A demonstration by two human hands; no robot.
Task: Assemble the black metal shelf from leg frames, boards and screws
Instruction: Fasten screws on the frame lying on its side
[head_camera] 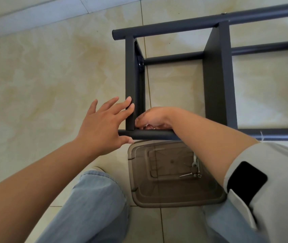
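Note:
The black metal shelf [217, 76] lies on its side on the tiled floor, with two boards fixed between round leg tubes. My left hand [102, 123] is spread open, its fingertips touching the outer face of the left board [130, 81] and its thumb under the near leg tube [150, 134]. My right hand [153, 118] reaches inside the corner where that board meets the near tube, fingers curled down around something small that I cannot make out. Loose screws [191, 174] lie in a smoky plastic tray [157, 199].
The tray sits on the floor between my knees, just below the near tube. A phone [246, 181] sticks out of my right pocket. A pale wall base [34, 16] runs across the far left. Bare tiles stretch out to the left of the shelf.

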